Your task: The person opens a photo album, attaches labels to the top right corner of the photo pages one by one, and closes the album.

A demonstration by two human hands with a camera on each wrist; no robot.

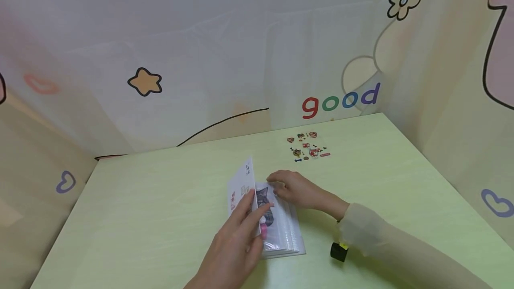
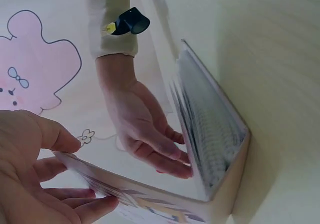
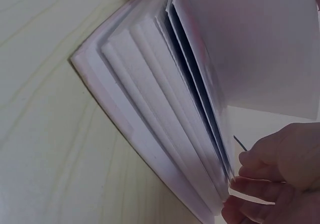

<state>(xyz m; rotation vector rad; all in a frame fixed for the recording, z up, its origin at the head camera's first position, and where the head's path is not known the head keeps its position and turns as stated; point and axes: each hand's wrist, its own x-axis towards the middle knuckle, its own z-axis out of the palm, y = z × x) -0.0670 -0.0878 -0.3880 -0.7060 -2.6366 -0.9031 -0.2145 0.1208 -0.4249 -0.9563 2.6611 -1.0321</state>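
Observation:
A small album (image 1: 283, 231) with clear sleeve pages lies on the pale green table (image 1: 152, 217). My left hand (image 1: 237, 235) pinches its white front cover (image 1: 241, 181) between thumb and fingers and holds it raised and half open. In the left wrist view the cover (image 2: 125, 194) sits between the thumb and fingers of my left hand (image 2: 30, 174). My right hand (image 1: 295, 188) rests on the top sleeve page, which shows a cat picture (image 1: 263, 197). Its fingers (image 2: 160, 151) lie fairly straight on the page stack (image 2: 210, 134). The right wrist view shows the fingertips (image 3: 250, 184) at the edge of the pages (image 3: 150, 98).
A small sheet of colourful stickers (image 1: 307, 147) lies further back on the table, right of centre. A black wrist camera (image 1: 338, 251) sits on my right sleeve. Cartoon-printed cloth walls (image 1: 341, 99) enclose the table at the back and on both sides.

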